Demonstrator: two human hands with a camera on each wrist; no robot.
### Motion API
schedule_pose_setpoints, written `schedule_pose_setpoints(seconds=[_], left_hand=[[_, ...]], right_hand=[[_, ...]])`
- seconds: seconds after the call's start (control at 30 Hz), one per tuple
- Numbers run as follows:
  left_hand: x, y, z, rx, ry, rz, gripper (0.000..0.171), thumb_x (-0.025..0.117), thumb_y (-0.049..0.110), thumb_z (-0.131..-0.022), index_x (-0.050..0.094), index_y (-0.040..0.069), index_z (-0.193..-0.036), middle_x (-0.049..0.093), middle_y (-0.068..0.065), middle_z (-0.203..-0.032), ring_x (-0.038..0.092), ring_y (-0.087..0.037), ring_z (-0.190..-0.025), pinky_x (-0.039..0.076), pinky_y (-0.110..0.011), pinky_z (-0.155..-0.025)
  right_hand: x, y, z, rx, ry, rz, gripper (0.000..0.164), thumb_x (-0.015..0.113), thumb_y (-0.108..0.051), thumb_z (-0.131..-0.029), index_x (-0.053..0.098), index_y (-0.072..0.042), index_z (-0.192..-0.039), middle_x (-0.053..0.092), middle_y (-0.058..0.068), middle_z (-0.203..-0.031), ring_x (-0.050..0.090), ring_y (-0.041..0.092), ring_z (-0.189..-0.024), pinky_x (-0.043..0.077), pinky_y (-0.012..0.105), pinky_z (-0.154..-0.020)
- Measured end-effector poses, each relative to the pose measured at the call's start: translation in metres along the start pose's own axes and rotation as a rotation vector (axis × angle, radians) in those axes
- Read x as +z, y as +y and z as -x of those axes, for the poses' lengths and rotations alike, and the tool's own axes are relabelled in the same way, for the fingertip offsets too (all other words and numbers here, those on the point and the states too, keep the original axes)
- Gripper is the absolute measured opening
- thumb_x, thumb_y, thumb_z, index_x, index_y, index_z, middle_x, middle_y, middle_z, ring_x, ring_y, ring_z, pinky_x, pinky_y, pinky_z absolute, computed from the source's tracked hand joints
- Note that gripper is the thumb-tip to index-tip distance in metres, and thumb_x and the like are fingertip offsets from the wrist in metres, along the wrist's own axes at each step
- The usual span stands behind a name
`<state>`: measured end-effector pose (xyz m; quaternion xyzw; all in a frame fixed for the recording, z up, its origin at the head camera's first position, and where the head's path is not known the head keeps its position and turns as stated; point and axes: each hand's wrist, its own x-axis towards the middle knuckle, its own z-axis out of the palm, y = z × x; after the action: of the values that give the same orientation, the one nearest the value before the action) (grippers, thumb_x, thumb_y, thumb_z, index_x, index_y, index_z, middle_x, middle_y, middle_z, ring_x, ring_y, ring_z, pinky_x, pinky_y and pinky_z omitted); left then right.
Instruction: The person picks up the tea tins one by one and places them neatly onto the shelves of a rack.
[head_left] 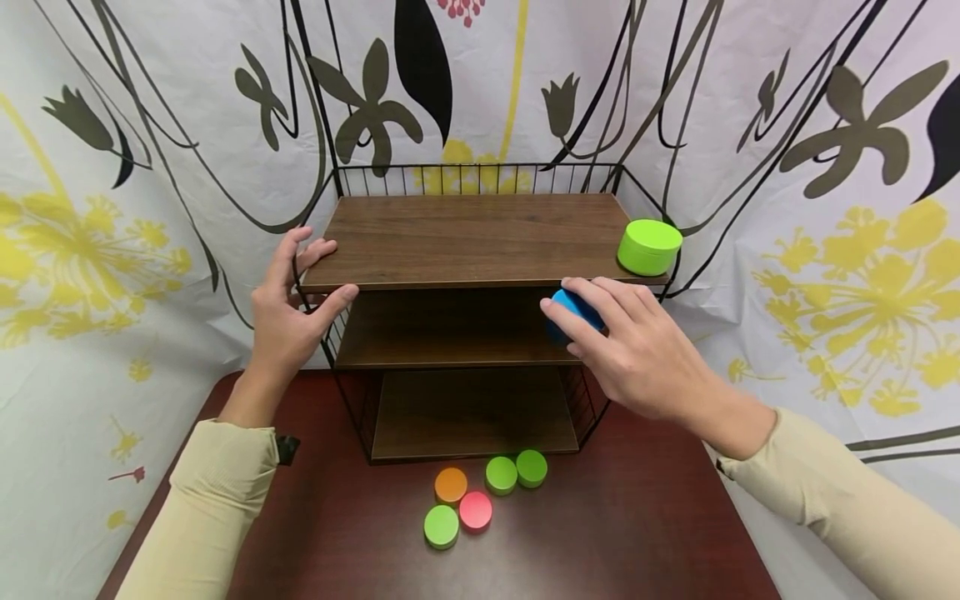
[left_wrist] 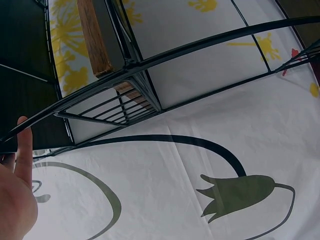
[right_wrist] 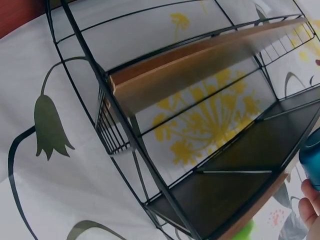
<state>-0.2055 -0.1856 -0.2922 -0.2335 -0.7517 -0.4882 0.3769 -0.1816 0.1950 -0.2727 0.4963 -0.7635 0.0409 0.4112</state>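
A brown three-tier rack [head_left: 480, 240] stands on a dark red table [head_left: 637, 517], five small coloured discs [head_left: 476, 510] before it, a lime tub [head_left: 649, 247] on its top right corner. The left hand [head_left: 291, 310], fingers spread, touches its left end. The right hand [head_left: 633, 346] pinches a round blue tub [head_left: 576, 305], partly hidden, near the top board's front edge.

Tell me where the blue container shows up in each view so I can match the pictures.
Head: right of centre, the blue container is in the right hand, below the top board's front edge.
Left wrist: not in it.
Right wrist: at the right edge, partly cut off, with fingers just below it.
Shared landmark: the black wire rack, visible in all three.
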Motion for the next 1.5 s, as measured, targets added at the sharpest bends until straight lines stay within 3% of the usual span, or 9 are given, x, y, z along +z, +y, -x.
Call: schedule_pose_setpoints(seconds=[0.43, 0.8, 1.03, 1.13, 1.27, 1.5], left_hand=[[0.000, -0.002, -0.001, 0.011, -0.001, -0.012, 0.070, 0.077, -0.007, -0.078, 0.047, -0.002, -0.141, 0.067, -0.019, -0.124, 0.061, -0.023, -0.116, 0.047, -0.011, -0.066], [0.001, 0.000, 0.000, 0.011, -0.007, -0.008, 0.069, 0.076, -0.007, -0.078, 0.046, -0.003, -0.141, 0.066, -0.020, -0.124, 0.061, -0.025, -0.117, 0.046, -0.010, -0.067], [-0.002, -0.038, 0.003, 0.003, -0.008, -0.013, 0.076, 0.081, -0.001, -0.078, 0.048, 0.013, -0.145, 0.067, -0.006, -0.127, 0.059, -0.019, -0.121, 0.049, -0.013, -0.065], [-0.003, -0.038, 0.002, 0.005, -0.008, -0.016, 0.076, 0.081, 0.000, -0.079, 0.048, 0.015, -0.145, 0.067, -0.005, -0.128, 0.059, -0.019, -0.123, 0.050, -0.014, -0.065], [-0.002, -0.035, 0.002, 0.005, -0.006, -0.022, 0.077, 0.082, -0.001, -0.077, 0.048, 0.011, -0.144, 0.068, -0.007, -0.127, 0.060, -0.018, -0.120, 0.049, -0.013, -0.064], [0.000, -0.010, 0.000, 0.012, -0.004, -0.027, 0.071, 0.079, -0.006, -0.077, 0.046, -0.004, -0.141, 0.066, -0.022, -0.124, 0.061, -0.025, -0.117, 0.045, -0.010, -0.065]], right_hand=[[-0.010, 0.025, -0.013, 0.039, 0.024, 0.038, 0.040, 0.042, -0.025, -0.107, 0.057, -0.004, -0.137, 0.055, 0.030, -0.127, 0.053, 0.050, -0.106, 0.041, 0.061, -0.083], [-0.010, 0.041, -0.016, 0.086, 0.012, 0.106, 0.038, 0.047, -0.019, -0.101, 0.058, -0.005, -0.135, 0.055, 0.030, -0.127, 0.052, 0.048, -0.103, 0.040, 0.062, -0.085], [-0.008, 0.049, -0.016, 0.102, -0.048, 0.132, 0.041, 0.042, -0.020, -0.103, 0.054, -0.005, -0.139, 0.054, 0.029, -0.130, 0.050, 0.047, -0.106, 0.038, 0.060, -0.084], [-0.007, 0.054, -0.016, 0.124, -0.075, 0.137, 0.041, 0.040, -0.023, -0.105, 0.053, -0.006, -0.140, 0.053, 0.028, -0.132, 0.049, 0.046, -0.109, 0.038, 0.059, -0.086], [-0.005, 0.057, -0.015, 0.140, -0.065, 0.144, 0.040, 0.047, -0.020, -0.103, 0.055, -0.007, -0.139, 0.055, 0.027, -0.131, 0.051, 0.044, -0.110, 0.038, 0.059, -0.088], [-0.003, 0.060, -0.014, 0.149, -0.092, 0.136, 0.042, 0.051, -0.018, -0.101, 0.053, -0.007, -0.141, 0.055, 0.025, -0.131, 0.050, 0.043, -0.111, 0.037, 0.058, -0.089]])
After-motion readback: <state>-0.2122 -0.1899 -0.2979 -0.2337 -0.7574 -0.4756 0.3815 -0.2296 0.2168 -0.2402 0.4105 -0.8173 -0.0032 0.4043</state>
